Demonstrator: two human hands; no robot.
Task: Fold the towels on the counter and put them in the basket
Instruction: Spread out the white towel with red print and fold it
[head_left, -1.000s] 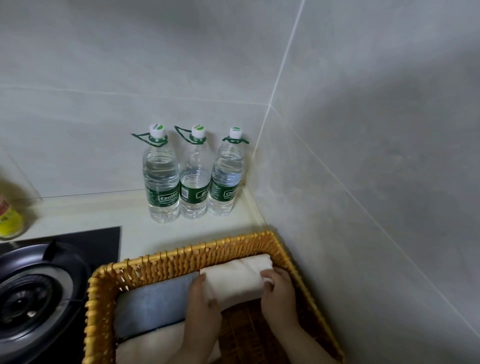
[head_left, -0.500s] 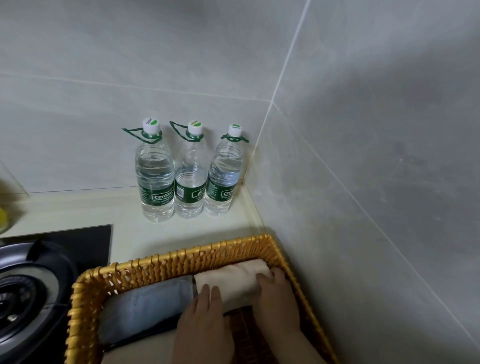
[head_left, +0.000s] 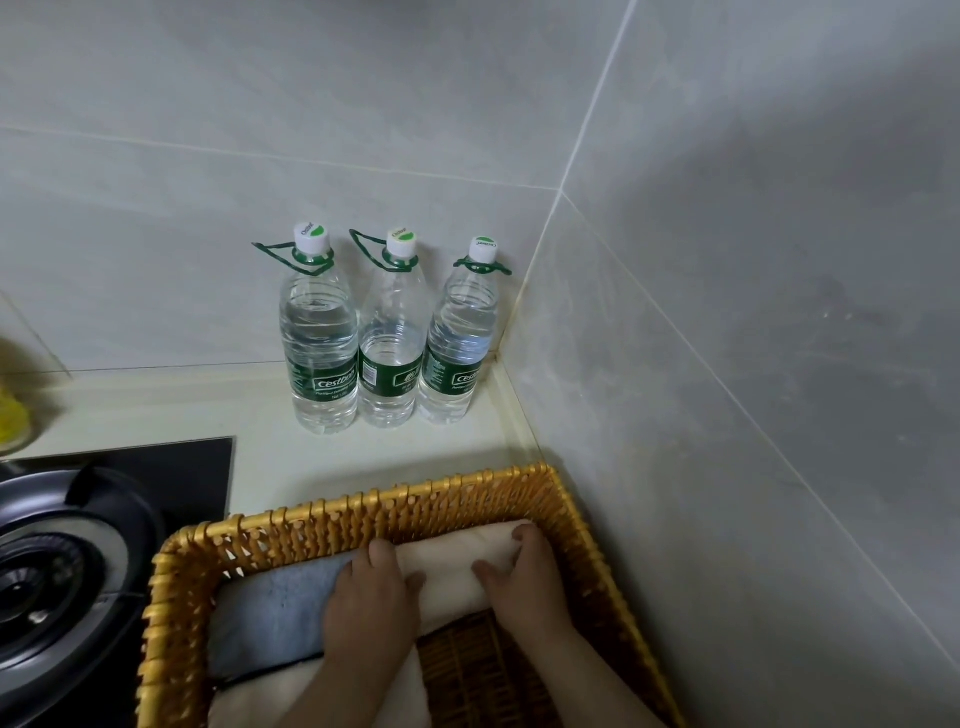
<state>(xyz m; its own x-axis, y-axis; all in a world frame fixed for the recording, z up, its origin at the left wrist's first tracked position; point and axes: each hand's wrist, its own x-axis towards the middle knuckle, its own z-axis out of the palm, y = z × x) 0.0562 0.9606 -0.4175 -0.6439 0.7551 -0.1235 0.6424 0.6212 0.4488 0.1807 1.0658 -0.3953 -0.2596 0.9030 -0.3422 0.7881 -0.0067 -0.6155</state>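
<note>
The folded cream towel lies in the far right corner of the basket. The left hand and right hand grip its two ends, apart. A grey towel and a second cream towel already lie beside it, so packing looks nearly done, though any towels left on the counter are out of view.

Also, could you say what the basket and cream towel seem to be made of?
The basket looks like woven wicker or rattan, glossy golden-brown, by its interlaced strands. The cream towel is probably terry cloth, matte and plump at its fold.
</note>
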